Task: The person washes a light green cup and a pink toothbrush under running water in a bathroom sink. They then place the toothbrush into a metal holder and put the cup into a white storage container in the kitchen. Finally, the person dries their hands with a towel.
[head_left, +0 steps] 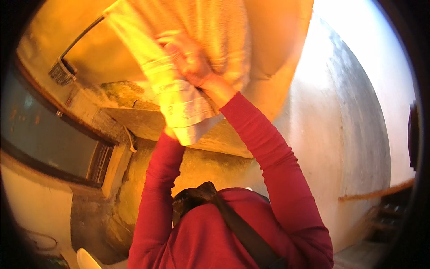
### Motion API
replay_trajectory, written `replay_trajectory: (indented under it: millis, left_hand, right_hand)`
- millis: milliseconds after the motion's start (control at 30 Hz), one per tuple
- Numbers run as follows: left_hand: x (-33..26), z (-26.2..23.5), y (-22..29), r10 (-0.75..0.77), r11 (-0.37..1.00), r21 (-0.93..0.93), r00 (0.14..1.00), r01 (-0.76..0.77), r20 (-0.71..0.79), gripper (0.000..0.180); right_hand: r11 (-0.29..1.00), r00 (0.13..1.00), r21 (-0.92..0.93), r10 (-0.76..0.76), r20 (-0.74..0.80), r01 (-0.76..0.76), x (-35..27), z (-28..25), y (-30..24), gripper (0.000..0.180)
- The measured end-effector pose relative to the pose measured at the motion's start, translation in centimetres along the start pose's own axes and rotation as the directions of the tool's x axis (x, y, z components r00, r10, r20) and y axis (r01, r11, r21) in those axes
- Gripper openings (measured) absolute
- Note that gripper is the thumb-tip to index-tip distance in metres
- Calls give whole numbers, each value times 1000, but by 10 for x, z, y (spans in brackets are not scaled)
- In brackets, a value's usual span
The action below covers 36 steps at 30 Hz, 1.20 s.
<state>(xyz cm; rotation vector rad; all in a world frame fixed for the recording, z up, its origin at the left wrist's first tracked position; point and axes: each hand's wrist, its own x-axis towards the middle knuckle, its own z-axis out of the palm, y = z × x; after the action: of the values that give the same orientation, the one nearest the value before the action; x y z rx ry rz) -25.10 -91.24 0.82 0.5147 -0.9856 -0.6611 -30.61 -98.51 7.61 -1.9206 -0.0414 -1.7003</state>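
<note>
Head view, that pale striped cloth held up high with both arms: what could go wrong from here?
1. The right hand grips the pale striped cloth overhead; the left hand is hidden behind it, so hold there is unverifiable, and the cloth might slip.
2. The cloth hangs against the rough stone ledge and may snag.

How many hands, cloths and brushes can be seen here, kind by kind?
Hands: 1 in plain view, the right hand, gripping the cloth; the left is hidden behind the cloth.
Cloths: 1, a pale towel-like cloth held up.
Brushes: 1, a long-handled brush against the wall.
Total: 3
</note>
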Motion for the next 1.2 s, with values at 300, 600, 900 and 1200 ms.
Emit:
replay_trajectory:
  millis: [300,600,900,1200]
  left_hand:
    - [-3,-16,14,-230,954,201,973,224,5,44]
    - [21,-12,24,-279,843,421,941,336,-192,46]
    - [58,-90,-11,-453,586,-620,846,521,282,23]
    - [18,-175,-43,-452,886,-52,883,461,128,28]
  right_hand:
    - [990,935,-102,124,333,-95,-58,-11,-17,99]
    - [287,551,527,701,454,-800,-28,-10,-12,46]
    - [935,985,-326,97,-140,-138,-45,49,65,17]
    - [820,998,-572,8,57,26,-204,-16,22,27]
